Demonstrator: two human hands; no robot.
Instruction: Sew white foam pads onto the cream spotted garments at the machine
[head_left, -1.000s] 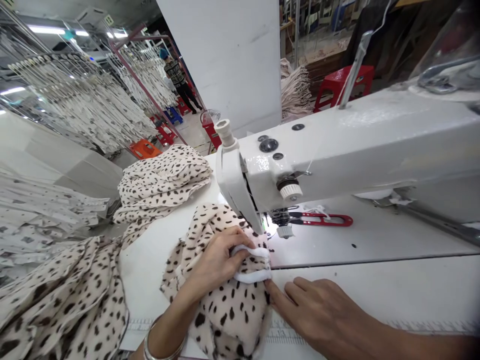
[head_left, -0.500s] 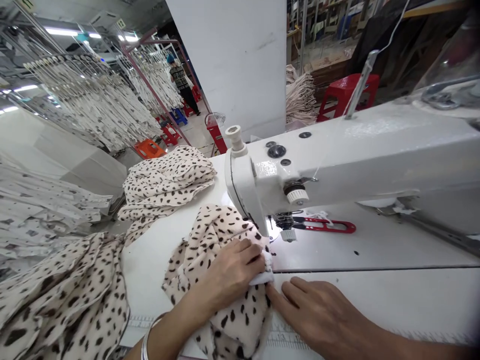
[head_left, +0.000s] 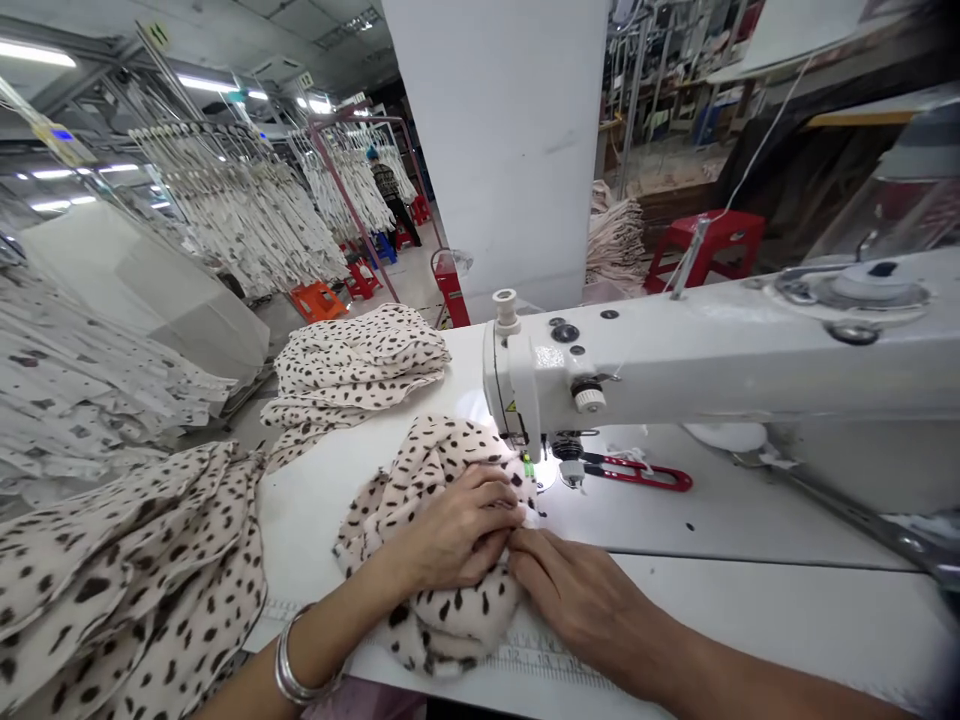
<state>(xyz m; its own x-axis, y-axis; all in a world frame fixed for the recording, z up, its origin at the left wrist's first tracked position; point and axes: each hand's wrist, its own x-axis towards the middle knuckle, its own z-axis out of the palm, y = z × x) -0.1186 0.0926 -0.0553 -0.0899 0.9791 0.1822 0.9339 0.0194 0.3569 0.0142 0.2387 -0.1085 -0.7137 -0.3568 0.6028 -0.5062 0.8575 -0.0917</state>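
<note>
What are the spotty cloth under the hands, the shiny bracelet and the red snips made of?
Cream, dark-spotted cloth: soft fabric, perhaps fleece; it bunches in matt, rounded folds.
Silver bracelet: probably polished metal; it glints brightly.
Red-handled snips: the smooth, even red could be plastic or painted metal; I can't tell which.

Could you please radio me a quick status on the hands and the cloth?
Left hand on spotted cloth, right hand at its edge; grips partly hidden. Cloth bunched beside sewing machine. Red-handled snips off to the right, not blocking.
</note>
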